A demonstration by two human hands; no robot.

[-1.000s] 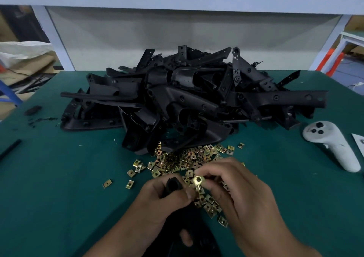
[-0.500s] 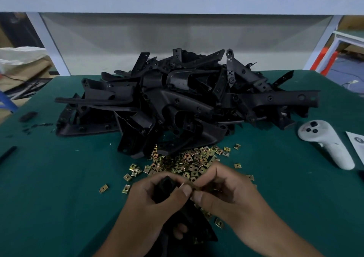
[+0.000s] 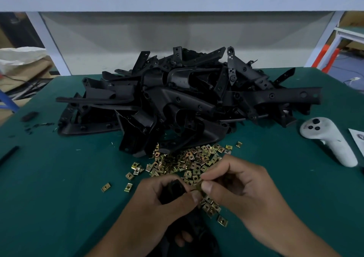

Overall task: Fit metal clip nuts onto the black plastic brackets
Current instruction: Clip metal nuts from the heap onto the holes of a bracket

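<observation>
My left hand (image 3: 167, 199) grips a black plastic bracket (image 3: 173, 189) low in the middle, its lower part hidden under my wrist. My right hand (image 3: 236, 186) pinches a brass-coloured clip nut (image 3: 198, 186) between thumb and forefinger, right against the bracket's edge. Several loose clip nuts (image 3: 189, 162) lie scattered on the green mat just beyond my hands. A big heap of black brackets (image 3: 177, 101) fills the middle of the table.
A white handheld controller (image 3: 331, 140) lies at the right, with a white card (image 3: 358, 138) at the edge beyond it. Small black scraps (image 3: 29, 117) and a black strip (image 3: 8, 154) lie at the left. The green table top (image 3: 59, 197) ends at a grey back panel.
The clip nut, held face-up a second ago, is now turned edge-on against the bracket. Both hands have drawn slightly nearer to me. The view tilted down a little.
</observation>
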